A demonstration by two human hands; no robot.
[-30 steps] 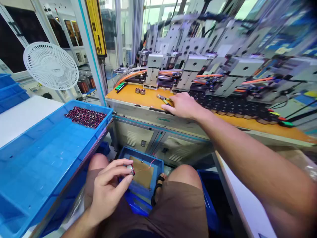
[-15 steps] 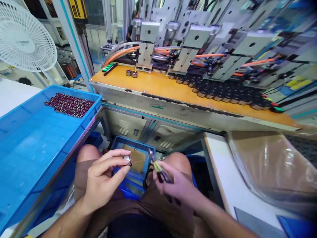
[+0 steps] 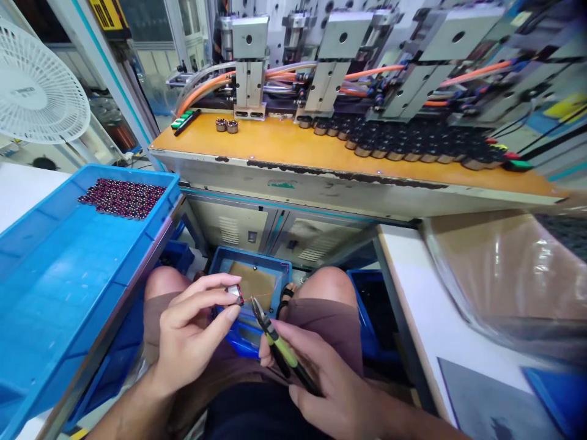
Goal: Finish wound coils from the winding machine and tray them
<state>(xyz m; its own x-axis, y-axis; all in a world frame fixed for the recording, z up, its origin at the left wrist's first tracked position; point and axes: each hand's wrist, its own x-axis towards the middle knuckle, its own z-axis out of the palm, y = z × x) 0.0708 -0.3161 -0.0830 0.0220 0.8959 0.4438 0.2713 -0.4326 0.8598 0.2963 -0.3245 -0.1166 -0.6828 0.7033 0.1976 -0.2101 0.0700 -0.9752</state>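
In the head view, a small metal part (image 3: 235, 294) is being held up by the left hand (image 3: 197, 333), pinched between thumb and fingertips, its red-and-black edge turned to the right. And there, just beside it, the pliers (image 3: 285, 349) are gripped in the right hand (image 3: 321, 373), the fingers wrapped around the black and yellow-green handles! The tips are pointed up and leftward, close to the part but set apart from it. A thin wire (image 3: 263, 296) is stretched out from the part's right side, past those tips; whether it is caught between them cannot be told.

Below, between 2 bare knees, a blue bin (image 3: 251, 254) is seen on the floor, a brown sheet (image 3: 257, 282) laid inside it. To its right, a sandalled foot (image 3: 287, 294) is partly hidden.

Over on the left, a big blue tray (image 3: 87, 269) is filled only at its far end, where a dense patch of red-and-dark pieces (image 3: 123, 198) is packed together.

Up front, an orange worktop (image 3: 284, 143) is lined with black-topped parts (image 3: 413, 140) on the right, with 2 round parts (image 3: 227, 126) placed side by side at the left. Behind them, the machine (image 3: 250, 40) is threaded with orange hoses (image 3: 211, 88). At far left, a white fan (image 3: 36, 88) is cut off by the frame edge.
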